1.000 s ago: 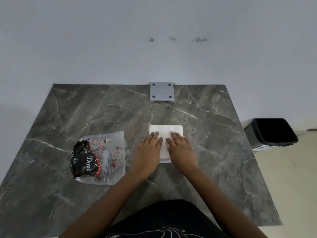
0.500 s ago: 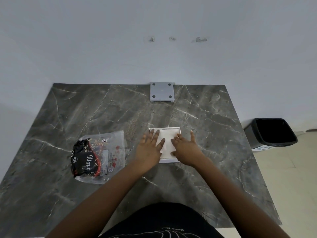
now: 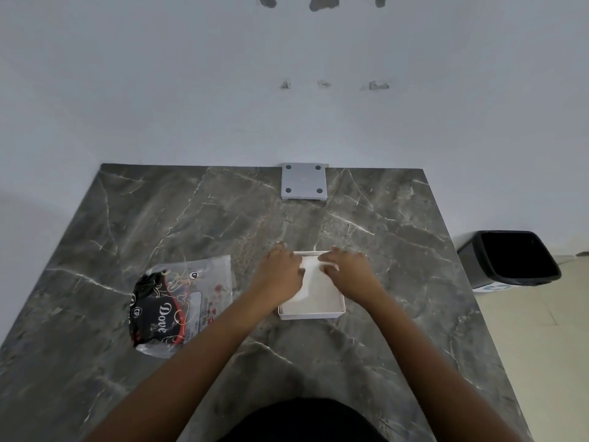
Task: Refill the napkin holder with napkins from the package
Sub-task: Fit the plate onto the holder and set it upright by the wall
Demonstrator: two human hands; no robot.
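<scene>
Left hand [image 3: 280, 271]: yours, centre of the frame, palm down over the far left part of the napkin holder, fingers curled toward the far rim. Grip state: can't tell, fingertips are hidden and blurred.
Right hand [image 3: 349, 269]: mirrors it over the far right part of the holder, fingers bent down onto the napkins. Grip: can't tell either, no clear pinch visible.
Napkin holder [image 3: 314, 314]: shallow white square tray, flat on the desk at frame centre, near edge facing you, far corners under your hands.
Napkins [image 3: 315, 295]: white stack lying flat inside the tray, fills most of it; one fold or edge raised between your two hands.
Package [image 3: 178, 303]: clear plastic wrapper with black and red print reading "Dove", lies flat at centre left of the frame, just beside your left forearm, apart from the tray.
Desk [image 3: 398, 346]: dark grey marble pattern, runs to the wall.
Grey plate [image 3: 304, 181]: square, four dark holes, at the far desk edge against the wall, upper centre.
Bin [image 3: 510, 258]: black, open top, on the floor at the right edge of the frame, off the desk.
</scene>
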